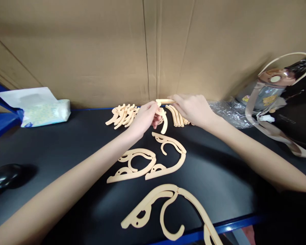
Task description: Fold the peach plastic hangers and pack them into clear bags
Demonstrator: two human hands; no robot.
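Note:
My left hand [147, 115] is closed around the joint of a cream plastic folding hanger [164, 124], whose curved piece hangs below the fingers. A straight bar [166, 101] reaches from this joint to my right hand [190, 106], which pinches its other end. Just left of my left hand lies a pile of small cream curved pieces [122, 115]. Under my right hand is a row of cream hanger arms [177, 117], partly covered. Nearer to me, two folded hangers [142, 175] [178, 165] lie side by side, and a wider-spread hanger [165, 189] is at the front edge.
A brown cardboard wall [97, 54] stands behind the black table [79, 143]. At the left are a tissue pack [47, 112] and a black mouse [7, 177]. A strapped bottle [270, 92] and clear plastic film [226, 114] occupy the right back.

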